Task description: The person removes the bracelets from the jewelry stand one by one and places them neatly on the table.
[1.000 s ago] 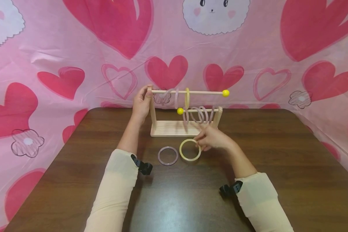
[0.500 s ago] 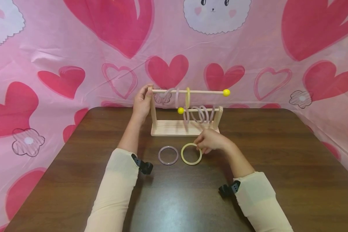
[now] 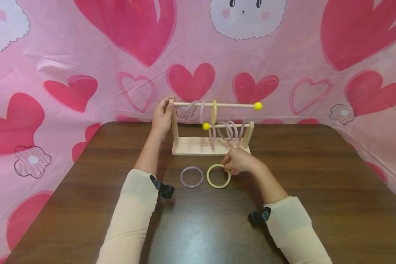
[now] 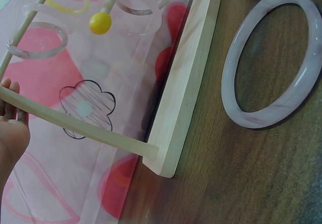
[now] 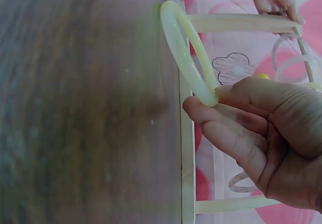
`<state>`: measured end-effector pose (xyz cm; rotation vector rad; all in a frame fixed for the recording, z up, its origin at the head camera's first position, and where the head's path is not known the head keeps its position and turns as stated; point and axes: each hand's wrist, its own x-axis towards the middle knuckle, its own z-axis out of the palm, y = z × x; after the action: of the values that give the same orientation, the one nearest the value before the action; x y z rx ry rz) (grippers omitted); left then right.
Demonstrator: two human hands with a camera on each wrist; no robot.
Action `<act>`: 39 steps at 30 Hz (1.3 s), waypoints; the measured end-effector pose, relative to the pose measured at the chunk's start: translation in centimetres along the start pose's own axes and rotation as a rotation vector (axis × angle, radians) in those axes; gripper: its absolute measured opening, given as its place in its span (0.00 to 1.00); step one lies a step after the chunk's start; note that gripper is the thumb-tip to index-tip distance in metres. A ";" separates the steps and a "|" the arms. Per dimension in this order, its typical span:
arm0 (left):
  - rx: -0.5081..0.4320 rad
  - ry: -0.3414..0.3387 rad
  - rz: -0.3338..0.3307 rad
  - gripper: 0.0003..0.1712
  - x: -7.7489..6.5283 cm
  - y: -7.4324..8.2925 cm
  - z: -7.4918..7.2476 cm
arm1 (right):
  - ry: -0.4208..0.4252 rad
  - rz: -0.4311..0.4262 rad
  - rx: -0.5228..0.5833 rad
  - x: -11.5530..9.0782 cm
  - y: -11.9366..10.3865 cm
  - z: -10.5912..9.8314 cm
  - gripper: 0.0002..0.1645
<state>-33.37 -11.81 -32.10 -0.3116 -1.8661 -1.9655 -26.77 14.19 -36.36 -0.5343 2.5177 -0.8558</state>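
Observation:
My left hand [image 3: 161, 117] holds the top of the left post of a wooden bangle rack [image 3: 191, 146]. Between the thumb and fingers of my right hand [image 3: 241, 161], a pale yellow bangle [image 5: 183, 58] is pinched by its edge, low in front of the rack; whether its far side touches the table I cannot tell. Just left of it, a light purple bangle [image 4: 232, 83] lies flat on the table. Two pale bangles and a yellow bangle [image 3: 214, 112] hang on the rack's upper rod. Several pale purple bangles [image 3: 230, 131] hang on the lower rod.
Yellow balls cap the upper rod's right end [image 3: 258, 106] and the lower rod's left end [image 3: 206, 126]. The rack stands near the back edge of the brown table [image 3: 198, 227]. A pink heart-patterned cloth [image 3: 118, 58] hangs behind it.
The right hand has brought the yellow bangle slightly toward me and lower, level with the purple bangle. It has barely moved in the last half second. The left hand stays on the post.

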 end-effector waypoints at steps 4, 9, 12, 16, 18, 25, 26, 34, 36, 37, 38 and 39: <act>0.007 -0.004 0.001 0.23 0.0 -0.1 0.0 | 0.012 -0.006 -0.031 0.2 0.0 0.1 0.11; 0.007 -0.005 0.001 0.24 0.1 -0.2 0.0 | 0.027 -0.035 -0.076 0.3 -0.1 0.2 0.10; 0.004 -0.010 0.007 0.27 0.1 -0.3 -0.1 | 0.040 -0.044 -0.103 0.4 -0.2 0.3 0.09; 0.010 -0.015 0.008 0.29 0.1 -0.3 -0.1 | 0.057 -0.066 -0.158 0.5 -0.2 0.3 0.08; 0.011 -0.010 0.004 0.27 0.1 -0.3 -0.1 | 0.074 -0.101 -0.222 0.5 -0.1 0.3 0.07; 0.012 -0.001 -0.001 0.24 0.1 -0.3 -0.1 | 0.128 -0.173 -0.340 0.6 -0.3 0.2 0.07; 0.015 -0.004 0.002 0.24 0.1 -0.3 -0.1 | 0.138 -0.182 -0.340 0.6 -0.3 0.2 0.07; 0.008 -0.012 0.009 0.23 0.1 -0.3 -0.2 | 0.271 -0.237 -0.364 0.7 -0.3 0.0 0.08; 0.007 -0.014 0.007 0.24 0.1 -0.3 -0.2 | 0.303 -0.242 -0.368 0.7 -0.4 -0.1 0.09; 0.005 -0.015 0.005 0.24 0.1 -0.3 -0.2 | 0.317 -0.244 -0.366 0.7 -0.4 -0.1 0.09; 0.005 -0.015 0.003 0.23 0.1 -0.3 -0.1 | 0.329 -0.246 -0.355 0.7 -0.5 -0.2 0.10; 0.007 -0.012 0.001 0.23 0.1 -0.3 -0.1 | 0.342 -0.251 -0.350 0.7 -0.6 -0.2 0.10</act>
<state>-33.54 -11.95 -32.31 -0.3230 -1.8794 -1.9604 -27.33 13.58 -36.01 -0.8987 2.9848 -0.6319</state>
